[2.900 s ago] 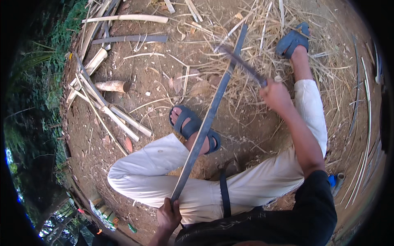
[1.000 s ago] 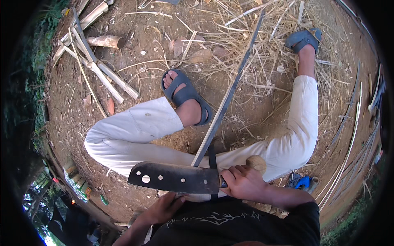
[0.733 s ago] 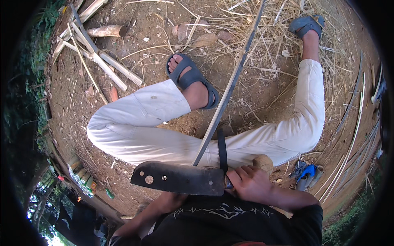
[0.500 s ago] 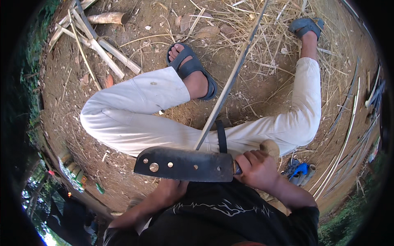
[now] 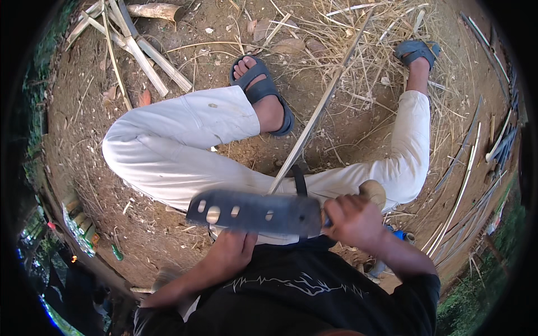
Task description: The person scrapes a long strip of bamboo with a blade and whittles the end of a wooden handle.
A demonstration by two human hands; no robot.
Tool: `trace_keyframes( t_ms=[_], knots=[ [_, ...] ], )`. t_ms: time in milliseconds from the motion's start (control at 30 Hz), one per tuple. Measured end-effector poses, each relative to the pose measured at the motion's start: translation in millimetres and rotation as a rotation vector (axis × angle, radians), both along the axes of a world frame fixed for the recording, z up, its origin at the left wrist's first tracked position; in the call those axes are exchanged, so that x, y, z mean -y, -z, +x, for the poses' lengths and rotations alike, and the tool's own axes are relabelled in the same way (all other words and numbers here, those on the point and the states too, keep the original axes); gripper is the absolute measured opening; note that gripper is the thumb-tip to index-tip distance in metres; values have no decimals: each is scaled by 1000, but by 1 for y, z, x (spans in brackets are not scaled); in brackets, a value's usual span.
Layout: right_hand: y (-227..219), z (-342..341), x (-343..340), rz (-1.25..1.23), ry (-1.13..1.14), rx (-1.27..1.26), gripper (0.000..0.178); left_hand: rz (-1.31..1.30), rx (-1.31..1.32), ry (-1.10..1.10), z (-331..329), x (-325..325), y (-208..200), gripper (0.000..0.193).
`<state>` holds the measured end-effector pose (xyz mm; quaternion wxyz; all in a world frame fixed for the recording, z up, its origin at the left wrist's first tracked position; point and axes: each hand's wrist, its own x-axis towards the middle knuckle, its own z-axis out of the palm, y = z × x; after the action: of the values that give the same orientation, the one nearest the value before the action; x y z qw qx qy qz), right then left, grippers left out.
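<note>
My right hand (image 5: 353, 221) is closed round the handle of a broad dark cleaver (image 5: 258, 215) with round holes along its blade. The handle's pale rounded end shows beyond my fist. The blade points left across my lap, slightly blurred. Under it runs a long, thin bamboo strip (image 5: 314, 126), slanting from far right down toward my left hand (image 5: 231, 251). That hand is closed just below the blade, its fingertips and the strip's near end hidden by the cleaver. A dark strap (image 5: 300, 180) lies across my thigh beside the strip.
My legs in pale trousers (image 5: 179, 126) frame the dirt ground. Straw-like shavings (image 5: 358, 50) lie far right. Split bamboo pieces (image 5: 148, 61) and a short log (image 5: 156, 11) lie far left. Long strips (image 5: 462, 190) rest at the right, and a blue object (image 5: 399, 235) sits near my right forearm.
The cleaver has shifted slightly up the picture, its blade now blurred and tilted. My left hand shows more below the blade. The view has shifted a little.
</note>
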<state>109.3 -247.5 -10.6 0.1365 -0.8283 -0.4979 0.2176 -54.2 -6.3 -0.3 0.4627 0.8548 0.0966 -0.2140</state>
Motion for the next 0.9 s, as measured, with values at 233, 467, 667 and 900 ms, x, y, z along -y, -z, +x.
trace_keyframes(
  t_ms=[233, 467, 667, 900],
  knots=[
    [32, 41, 17, 58, 166, 71, 30, -94, -467, -181, 8, 0, -10, 29],
    [53, 100, 52, -220, 456, 148, 31, -85, -445, -182, 6, 5, -10, 26],
    [48, 75, 24, 24, -57, 265, 24, -46, -452, -213, 1, 6, -8, 27],
    [64, 140, 29, -348, 466, 88, 33, 41, -543, -139, 12, -2, -6, 30]
  ],
)
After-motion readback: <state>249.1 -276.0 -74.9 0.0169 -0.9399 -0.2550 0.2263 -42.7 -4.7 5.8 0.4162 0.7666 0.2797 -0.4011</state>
